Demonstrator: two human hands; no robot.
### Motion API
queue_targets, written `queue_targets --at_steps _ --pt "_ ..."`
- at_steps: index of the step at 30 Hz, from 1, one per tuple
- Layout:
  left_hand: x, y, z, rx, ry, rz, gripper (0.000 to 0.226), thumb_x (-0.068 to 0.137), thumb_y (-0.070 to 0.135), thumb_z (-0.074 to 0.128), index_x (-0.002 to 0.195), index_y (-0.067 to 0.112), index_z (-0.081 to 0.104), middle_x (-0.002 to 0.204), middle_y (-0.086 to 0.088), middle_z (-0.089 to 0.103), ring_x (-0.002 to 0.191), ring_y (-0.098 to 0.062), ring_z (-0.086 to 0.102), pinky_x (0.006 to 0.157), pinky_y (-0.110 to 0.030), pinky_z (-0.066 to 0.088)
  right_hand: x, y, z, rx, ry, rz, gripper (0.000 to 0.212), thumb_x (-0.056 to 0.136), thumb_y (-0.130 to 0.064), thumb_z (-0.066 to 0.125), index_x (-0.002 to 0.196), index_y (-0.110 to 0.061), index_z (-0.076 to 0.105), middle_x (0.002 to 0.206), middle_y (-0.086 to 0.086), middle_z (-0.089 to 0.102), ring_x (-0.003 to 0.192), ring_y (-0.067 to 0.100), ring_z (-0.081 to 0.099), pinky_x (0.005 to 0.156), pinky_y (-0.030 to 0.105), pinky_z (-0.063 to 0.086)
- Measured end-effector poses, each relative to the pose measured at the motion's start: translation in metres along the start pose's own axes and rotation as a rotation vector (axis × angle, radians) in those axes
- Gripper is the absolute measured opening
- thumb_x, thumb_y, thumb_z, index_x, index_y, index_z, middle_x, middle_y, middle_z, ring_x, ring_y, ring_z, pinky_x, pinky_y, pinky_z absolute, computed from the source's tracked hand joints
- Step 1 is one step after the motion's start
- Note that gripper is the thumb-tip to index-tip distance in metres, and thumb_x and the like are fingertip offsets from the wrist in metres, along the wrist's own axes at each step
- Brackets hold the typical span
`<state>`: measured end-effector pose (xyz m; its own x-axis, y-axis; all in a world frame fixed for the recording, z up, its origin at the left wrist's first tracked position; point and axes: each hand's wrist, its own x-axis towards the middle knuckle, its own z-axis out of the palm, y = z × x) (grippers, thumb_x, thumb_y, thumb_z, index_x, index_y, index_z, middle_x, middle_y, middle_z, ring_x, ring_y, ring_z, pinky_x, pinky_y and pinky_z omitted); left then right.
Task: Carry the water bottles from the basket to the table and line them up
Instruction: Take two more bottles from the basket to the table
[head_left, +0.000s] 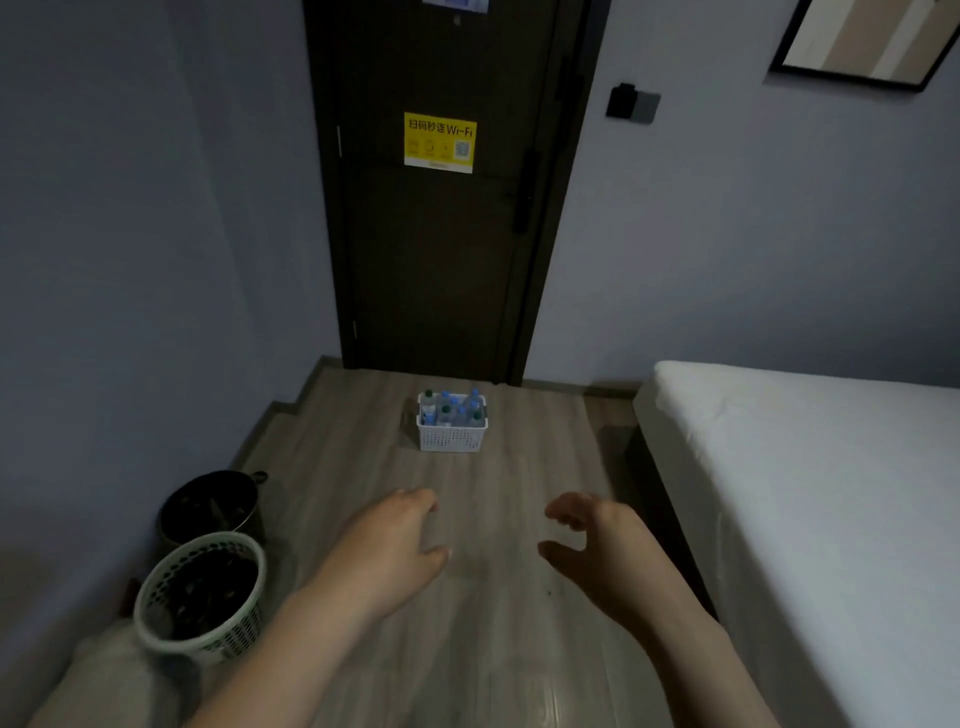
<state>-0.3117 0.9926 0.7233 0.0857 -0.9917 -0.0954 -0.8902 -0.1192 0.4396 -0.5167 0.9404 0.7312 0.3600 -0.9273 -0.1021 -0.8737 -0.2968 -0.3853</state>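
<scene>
A small white perforated basket (452, 435) stands on the wooden floor in front of a dark door. Several clear water bottles (451, 408) with blue caps stand upright inside it. My left hand (397, 538) and my right hand (589, 538) are stretched out in front of me, well short of the basket. Both hands are empty with fingers loosely curled. No table is in view.
A bed with a white sheet (810, 467) fills the right side. Two round bins, a dark one (210, 506) and a white perforated one (200, 597), stand by the left wall. The dark door (441, 234) carries a yellow Wi-Fi sign.
</scene>
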Motion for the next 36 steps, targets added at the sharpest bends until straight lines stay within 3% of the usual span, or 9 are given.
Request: queue_targets --at_steps 10,24,31,36 --pt "0.192 -0.02 -0.02 -0.003 -0.048 0.014 0.048 0.086 0.039 0.061 0.129 0.021 0.049 0.133 0.003 0.052 0.122 -0.013 0.049 0.101 -0.024 0.039 0.181 0.025 -0.007 -0.008 -0.025 0.058 0.039 0.086 -0.037 0.063 0.124 -0.032 0.053 0.122 -0.012 0.057 0.108 0.002 0.055 0.092 0.021 0.05" --pt "0.446 -0.004 -0.026 -0.026 0.005 -0.102 0.041 0.086 0.035 0.061 0.124 0.022 0.052 0.13 0.004 0.053 0.118 -0.011 0.05 0.096 -0.02 0.039 0.444 0.105 -0.055 0.006 -0.072 -0.037 0.04 0.087 -0.036 0.063 0.125 -0.029 0.054 0.121 -0.012 0.058 0.107 0.002 0.055 0.089 0.016 0.046" --pt "0.541 -0.02 -0.025 -0.042 -0.037 -0.166 0.031 0.085 0.032 0.064 0.113 0.02 0.056 0.117 0.003 0.058 0.104 -0.011 0.055 0.08 -0.018 0.04 0.539 0.125 -0.055 0.025 -0.141 -0.06 0.04 0.087 -0.037 0.063 0.125 -0.029 0.054 0.121 -0.011 0.058 0.103 0.002 0.056 0.085 0.015 0.046" --pt "0.612 -0.044 -0.024 -0.046 -0.054 -0.153 0.035 0.087 0.031 0.061 0.12 0.02 0.053 0.123 0.004 0.056 0.11 -0.011 0.054 0.081 -0.017 0.039 0.611 0.13 -0.046 0.021 -0.176 -0.046 0.039 0.088 -0.035 0.062 0.125 -0.029 0.053 0.122 -0.011 0.057 0.105 0.002 0.055 0.089 0.017 0.047"
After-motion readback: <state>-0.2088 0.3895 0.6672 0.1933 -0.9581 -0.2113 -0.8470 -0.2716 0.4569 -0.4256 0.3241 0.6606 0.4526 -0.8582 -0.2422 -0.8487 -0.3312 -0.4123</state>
